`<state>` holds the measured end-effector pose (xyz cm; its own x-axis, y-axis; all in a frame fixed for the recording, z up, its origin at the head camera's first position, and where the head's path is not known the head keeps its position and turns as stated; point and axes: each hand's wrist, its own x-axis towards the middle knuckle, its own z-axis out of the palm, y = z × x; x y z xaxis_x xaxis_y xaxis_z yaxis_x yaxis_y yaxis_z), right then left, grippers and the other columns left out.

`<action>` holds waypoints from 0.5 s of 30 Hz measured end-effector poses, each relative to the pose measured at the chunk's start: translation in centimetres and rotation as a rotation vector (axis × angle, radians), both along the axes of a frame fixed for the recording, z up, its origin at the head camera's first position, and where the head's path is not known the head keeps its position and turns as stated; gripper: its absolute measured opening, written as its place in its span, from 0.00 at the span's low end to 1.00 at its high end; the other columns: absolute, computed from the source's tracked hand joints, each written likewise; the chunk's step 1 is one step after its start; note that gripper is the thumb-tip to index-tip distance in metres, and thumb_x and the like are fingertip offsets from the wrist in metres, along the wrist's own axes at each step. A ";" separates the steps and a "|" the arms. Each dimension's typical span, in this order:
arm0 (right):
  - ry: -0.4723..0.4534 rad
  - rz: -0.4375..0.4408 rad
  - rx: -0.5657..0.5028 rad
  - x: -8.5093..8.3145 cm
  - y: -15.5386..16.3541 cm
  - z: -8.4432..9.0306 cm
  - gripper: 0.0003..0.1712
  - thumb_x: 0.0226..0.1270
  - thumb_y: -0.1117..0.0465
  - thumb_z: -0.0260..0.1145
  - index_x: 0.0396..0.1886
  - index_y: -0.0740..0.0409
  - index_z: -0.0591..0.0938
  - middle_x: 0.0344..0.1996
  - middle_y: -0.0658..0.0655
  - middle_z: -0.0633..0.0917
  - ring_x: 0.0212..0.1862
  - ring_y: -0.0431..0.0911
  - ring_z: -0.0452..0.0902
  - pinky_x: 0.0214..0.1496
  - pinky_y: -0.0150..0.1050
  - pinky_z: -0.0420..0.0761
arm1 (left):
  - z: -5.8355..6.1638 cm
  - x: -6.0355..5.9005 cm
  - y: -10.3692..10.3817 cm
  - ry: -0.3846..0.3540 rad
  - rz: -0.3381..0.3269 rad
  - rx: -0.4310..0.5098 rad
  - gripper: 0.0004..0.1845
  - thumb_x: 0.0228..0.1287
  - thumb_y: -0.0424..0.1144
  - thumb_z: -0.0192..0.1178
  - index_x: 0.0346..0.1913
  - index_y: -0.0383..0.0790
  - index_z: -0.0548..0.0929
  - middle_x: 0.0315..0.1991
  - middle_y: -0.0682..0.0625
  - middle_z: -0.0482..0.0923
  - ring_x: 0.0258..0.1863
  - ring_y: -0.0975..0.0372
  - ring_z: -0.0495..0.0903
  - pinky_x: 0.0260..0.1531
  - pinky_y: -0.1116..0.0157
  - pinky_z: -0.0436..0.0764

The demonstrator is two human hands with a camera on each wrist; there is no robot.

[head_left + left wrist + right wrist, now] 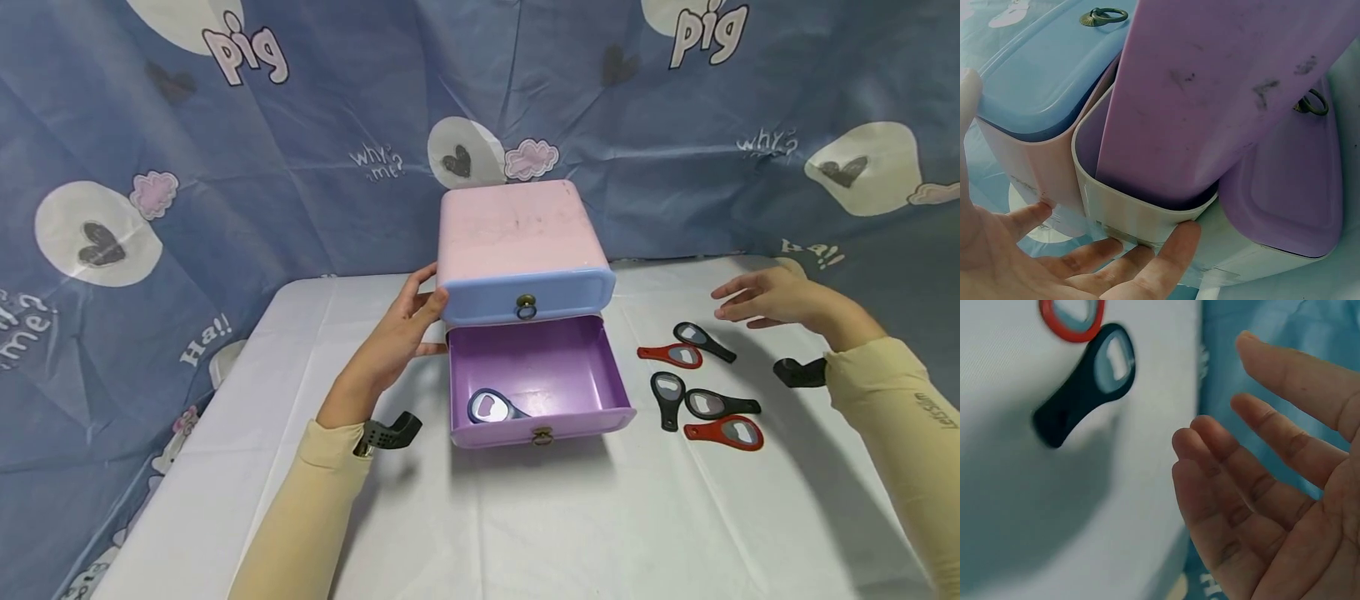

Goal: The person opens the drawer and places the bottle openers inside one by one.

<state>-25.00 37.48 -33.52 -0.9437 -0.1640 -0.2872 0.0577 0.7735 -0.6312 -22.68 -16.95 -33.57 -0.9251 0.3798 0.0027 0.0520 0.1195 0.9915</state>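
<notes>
Nearest the front edge of the white-clothed surface (525, 517) stands the pulled-out purple drawer (536, 379), with one blue bottle opener (491, 407) lying in its front left corner. The opener looks light and stiff, a flat plastic handle around a metal mouth, and probably a little slick; the narrow handle end seems the easiest place to pinch it.

Toward the right edge lie five more openers: a red opener (726, 432) nearest, a black opener (718, 404) and another black opener (667, 396) just behind it, then a second red opener (672, 355) and the farthest black opener (702, 340). They lie close together, some nearly touching, flat on the cloth, so lifting one likely means catching an edge with a fingertip.

The small drawer chest (520, 242), pink on top with a closed blue drawer (525, 298), stands mid-surface. It looks like thin, light plastic that could slide if pushed.

The left hand (397, 333) rests with straight fingers against the chest's left side, the forearm angled in from the front left corner. The right hand (765, 296) hovers open, fingers spread and relaxed, palm down above the far right part of the surface, holding nothing, just beyond the farthest black opener.
</notes>
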 end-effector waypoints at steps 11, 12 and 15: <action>-0.135 -0.013 0.042 -1.1 1.2 -3.1 0.38 0.75 0.51 0.74 0.71 0.75 0.74 0.56 0.64 0.90 0.44 0.36 0.81 0.48 0.41 0.88 | 0.0 0.0 0.0 0.002 0.000 0.005 0.51 0.69 0.74 0.61 0.86 0.64 0.51 0.80 0.38 0.58 0.79 0.43 0.65 0.65 0.31 0.79; -0.145 -0.016 0.041 -1.2 1.2 -3.4 0.38 0.75 0.51 0.74 0.71 0.75 0.74 0.58 0.67 0.89 0.44 0.35 0.81 0.49 0.41 0.88 | 0.0 0.0 0.0 0.003 -0.002 0.005 0.51 0.69 0.74 0.61 0.86 0.64 0.51 0.80 0.38 0.58 0.79 0.43 0.65 0.65 0.31 0.79; -0.157 -0.026 0.039 -1.2 1.3 -3.9 0.37 0.75 0.52 0.74 0.70 0.75 0.75 0.67 0.76 0.81 0.44 0.35 0.81 0.50 0.41 0.88 | 0.0 0.0 0.0 0.006 -0.002 0.002 0.52 0.68 0.74 0.61 0.86 0.64 0.51 0.80 0.38 0.58 0.79 0.43 0.65 0.65 0.31 0.79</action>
